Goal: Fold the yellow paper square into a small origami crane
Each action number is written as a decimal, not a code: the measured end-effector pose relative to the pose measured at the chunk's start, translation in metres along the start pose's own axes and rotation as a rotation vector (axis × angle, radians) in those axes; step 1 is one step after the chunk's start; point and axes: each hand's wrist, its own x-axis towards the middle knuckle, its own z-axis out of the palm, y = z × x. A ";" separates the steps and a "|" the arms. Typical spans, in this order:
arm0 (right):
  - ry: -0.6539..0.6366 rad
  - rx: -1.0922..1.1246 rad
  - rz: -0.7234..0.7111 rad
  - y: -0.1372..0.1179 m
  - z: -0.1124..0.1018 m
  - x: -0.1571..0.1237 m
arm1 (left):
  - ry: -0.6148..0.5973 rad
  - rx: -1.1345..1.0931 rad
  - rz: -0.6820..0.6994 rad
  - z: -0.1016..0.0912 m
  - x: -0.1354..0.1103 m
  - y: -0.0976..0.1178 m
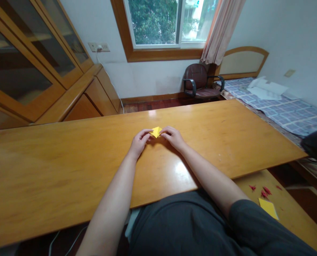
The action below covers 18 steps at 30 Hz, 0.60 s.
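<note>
A small piece of folded yellow paper (156, 132) with pointed ends is held between my two hands, low over the far half of the wooden table. On its left end, the thumb and fingers of my left hand (141, 140) are closed. The right end is pinched by my right hand (173, 137). Creases show in the middle of the paper, while both side tips are partly covered by my fingers.
The wooden table (68, 167) spans the view. At lower right, a lower surface (294, 213) bears several small red folded-paper pieces (265, 192) and a yellow paper stack (268, 208). A brown armchair (198, 80), a bed (289, 99) and a cabinet (75, 92) stand beyond.
</note>
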 end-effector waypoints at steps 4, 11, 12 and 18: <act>-0.037 0.048 0.030 -0.001 0.000 0.000 | -0.068 0.132 0.079 -0.002 -0.002 -0.002; -0.122 0.076 0.053 -0.005 0.000 -0.001 | -0.045 0.227 0.124 0.000 -0.001 -0.007; -0.125 0.075 0.048 -0.005 0.000 -0.001 | -0.048 0.212 0.121 0.000 0.000 -0.007; -0.100 0.085 0.098 -0.004 0.001 -0.001 | -0.035 0.097 0.073 0.003 -0.002 -0.002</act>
